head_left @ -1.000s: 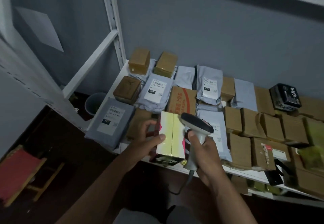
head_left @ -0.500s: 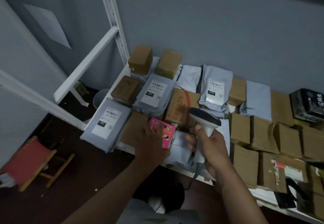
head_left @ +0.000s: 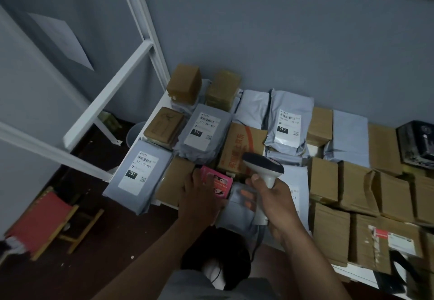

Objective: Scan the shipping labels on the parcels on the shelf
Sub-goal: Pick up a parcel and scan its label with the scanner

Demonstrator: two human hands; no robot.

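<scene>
Parcels are crowding the white metal shelf (head_left: 150, 121) against the grey wall, and the scanning is looking to be somewhere in its middle rather than near its end. Taking the small pink printed packet (head_left: 217, 182) at the shelf's front edge as the landmark: to its left a flat grey poly mailer with a white label marked 231 (head_left: 138, 175) is lying face up, and behind the packet, slightly left, a second grey mailer with a 231 label (head_left: 204, 130) is doing the same; nothing shows whether either has been read. The left hand (head_left: 199, 203) is gripping the pink packet from its left side, fingers curled over its near edge, seemingly setting it on a crumpled grey bag (head_left: 239, 215) just right of it. Further right, the right hand (head_left: 274, 203) is holding the white handheld barcode scanner (head_left: 263, 166) by its handle, its dark head pointing left, above and behind the packet. No label is visible on the packet. Well to the right, many brown cardboard boxes (head_left: 328, 231) are waiting, most showing no label, so I judge much turning and scanning remains.
</scene>
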